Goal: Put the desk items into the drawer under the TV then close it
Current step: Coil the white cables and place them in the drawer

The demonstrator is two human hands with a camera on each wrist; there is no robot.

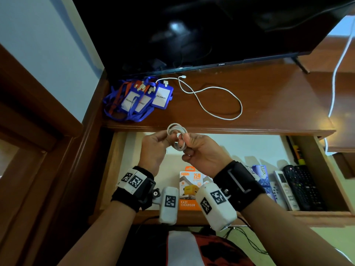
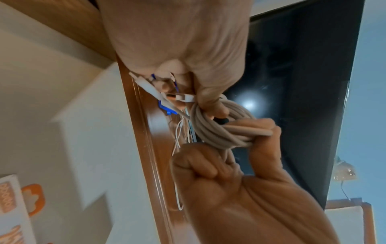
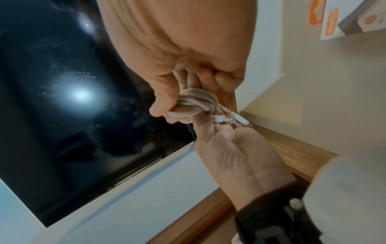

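Now | I see left hand (image 1: pixel 153 144) and right hand (image 1: pixel 199 150) both pinching coiled cable (image 1: pixel 177 134); open drawer (image 1: pixel 326 169) directly beneath them

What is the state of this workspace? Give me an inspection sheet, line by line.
Surface: wooden desk top under the TV.
Job's things: drawer open; blue lanyard badges on the desk.
Clutter: in the drawer, charger box, remotes, Lux box.
Grippers: left hand and right hand both grip the coiled white cable above the drawer.
Cables: loose white cable on the desk; another hangs at right.
Surroundings: wall, wooden door frame.
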